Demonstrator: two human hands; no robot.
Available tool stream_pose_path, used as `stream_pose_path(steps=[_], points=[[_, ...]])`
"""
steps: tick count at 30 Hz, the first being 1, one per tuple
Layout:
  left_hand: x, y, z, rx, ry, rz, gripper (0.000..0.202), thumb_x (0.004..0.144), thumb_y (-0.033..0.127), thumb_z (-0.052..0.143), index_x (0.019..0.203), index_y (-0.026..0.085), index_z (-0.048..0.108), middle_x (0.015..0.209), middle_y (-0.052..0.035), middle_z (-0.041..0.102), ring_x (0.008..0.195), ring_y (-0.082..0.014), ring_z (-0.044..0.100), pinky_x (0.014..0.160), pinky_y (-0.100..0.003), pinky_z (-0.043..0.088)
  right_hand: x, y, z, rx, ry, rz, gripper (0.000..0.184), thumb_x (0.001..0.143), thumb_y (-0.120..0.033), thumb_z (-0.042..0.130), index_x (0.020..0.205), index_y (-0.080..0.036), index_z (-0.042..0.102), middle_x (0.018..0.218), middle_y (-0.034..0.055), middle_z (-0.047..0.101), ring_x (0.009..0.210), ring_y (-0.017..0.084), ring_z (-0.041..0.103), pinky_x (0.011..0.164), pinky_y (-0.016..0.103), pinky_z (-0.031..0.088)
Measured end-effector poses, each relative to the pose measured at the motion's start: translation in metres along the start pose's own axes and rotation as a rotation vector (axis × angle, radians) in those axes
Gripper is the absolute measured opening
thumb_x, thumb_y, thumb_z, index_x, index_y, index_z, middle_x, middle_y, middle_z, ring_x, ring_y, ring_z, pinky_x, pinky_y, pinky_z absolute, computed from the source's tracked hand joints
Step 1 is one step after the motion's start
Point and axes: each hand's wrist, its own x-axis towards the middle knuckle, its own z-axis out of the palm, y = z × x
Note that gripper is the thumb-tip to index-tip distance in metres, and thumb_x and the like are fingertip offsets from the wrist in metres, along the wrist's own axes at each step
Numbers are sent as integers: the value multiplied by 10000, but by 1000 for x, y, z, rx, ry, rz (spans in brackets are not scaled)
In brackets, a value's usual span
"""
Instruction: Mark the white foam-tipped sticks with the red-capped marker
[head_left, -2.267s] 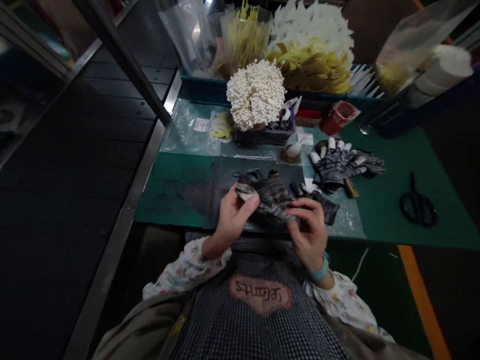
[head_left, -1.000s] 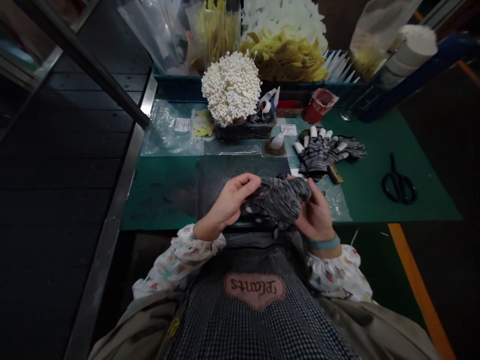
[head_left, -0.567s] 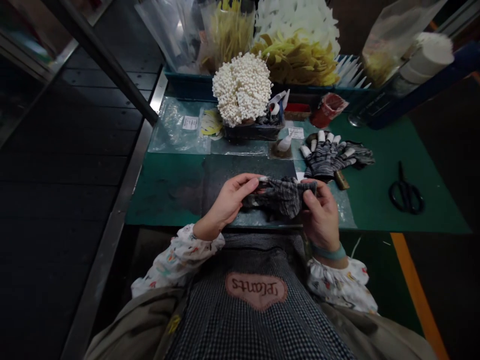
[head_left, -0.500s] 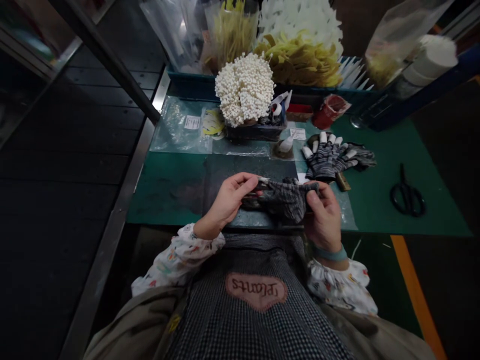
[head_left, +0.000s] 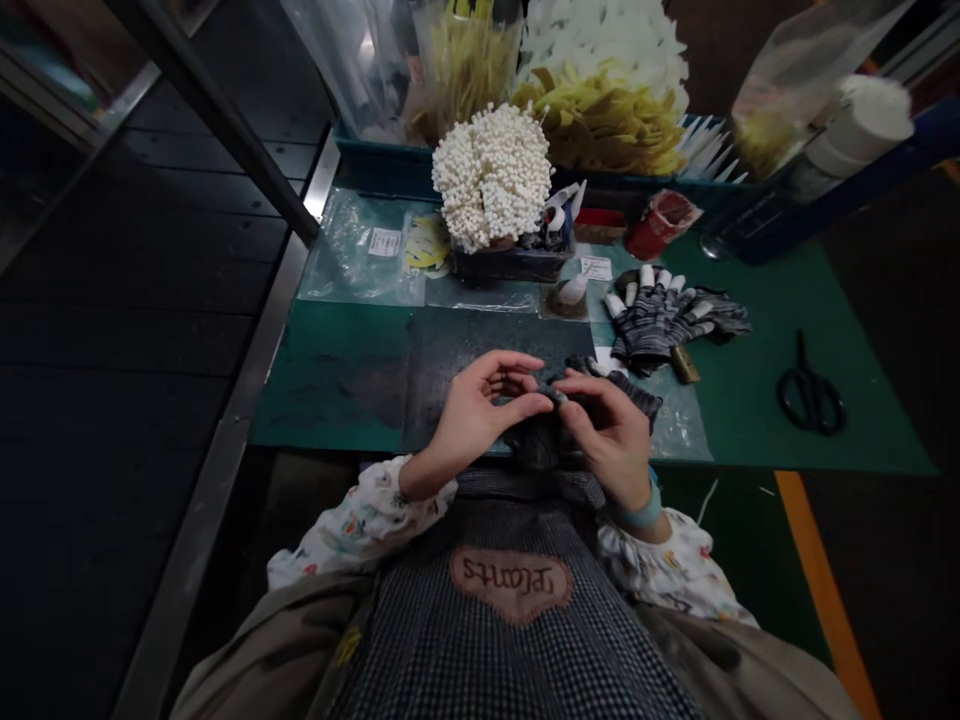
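A dark grey knit glove (head_left: 538,442) is bunched between my hands at the near edge of the table, much of it hidden. My left hand (head_left: 484,405) has its thumb against a small dark part of the glove, fingers curled above. From the other side, my right hand (head_left: 611,430) pinches that same part between thumb and fingers. More striped grey knit (head_left: 637,392) shows just behind my right hand. Farther back on the right lie other striped gloves (head_left: 649,318) with white fingertips.
Black scissors (head_left: 811,398) lie on the green table (head_left: 330,375) at right. Behind my hands stand a box of white-tipped stems (head_left: 491,180), a small white-nozzled bottle (head_left: 572,290) and a red cup (head_left: 661,225). Yellow strips (head_left: 600,120) fill the back tray. A metal post (head_left: 217,120) rises at left.
My hands have come closer together. The glove, stretched sideways between them before, is now bunched and hangs lower, with both hands' fingertips meeting at one small part.
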Motion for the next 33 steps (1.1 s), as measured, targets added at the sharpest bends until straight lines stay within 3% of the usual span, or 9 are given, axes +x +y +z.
stream_pose_path(steps=[5,10,14,18,20,22,26,29,33], points=[[-7,-3,7,-12,76,63,407,704,263,922,1012,176,669,890,-18,742,851,-127,719,835,-233,582,-2,2,8,173,45,141,163,896,-427,760,936,-270,748,875,-8,751,794,148,693,728,273,560],[-8,-3,7,-42,99,38,338,749,274,888,967,176,649,861,-20,747,842,-138,731,822,-244,589,-3,4,8,336,6,197,144,852,-392,816,903,-275,748,893,-14,732,828,129,669,763,248,538],[-4,-6,4,-179,17,-60,371,756,339,893,971,182,635,835,-11,740,797,-120,722,781,-219,584,-4,3,9,450,16,206,119,840,-329,834,866,-271,733,895,-19,702,891,123,652,822,245,517],[-2,-14,6,-329,-30,-160,476,713,409,924,988,191,602,812,6,716,720,-99,694,738,-207,576,-4,1,11,613,-27,380,216,805,-414,855,846,-258,712,840,-33,661,724,101,589,692,233,486],[-3,-17,8,-300,13,-124,466,727,414,914,987,196,593,822,10,702,722,-97,683,736,-212,572,-4,2,12,639,-31,447,241,799,-436,855,862,-258,706,807,-39,645,651,95,548,640,236,468],[-5,-16,9,-153,84,8,370,774,377,881,960,196,619,860,-1,693,761,-107,677,737,-223,567,-4,2,15,587,46,406,223,806,-415,851,877,-259,708,845,-31,661,699,105,579,669,243,483],[-9,-16,7,271,118,307,114,832,242,824,841,194,721,883,-25,719,864,-140,676,814,-264,551,-4,-1,18,362,168,90,87,855,-268,804,886,-263,723,930,-4,680,920,146,643,838,286,519],[-11,-21,4,299,98,313,70,863,241,789,905,200,753,925,-46,762,898,-165,708,865,-302,563,-4,-7,19,221,131,-41,75,913,-203,716,935,-267,749,960,19,692,958,169,651,876,337,537],[-11,-28,1,268,100,288,89,907,273,739,961,208,768,965,-59,780,922,-176,723,889,-322,576,-4,-11,21,164,152,-29,90,923,-185,692,931,-261,741,929,25,705,934,178,662,859,356,558]])
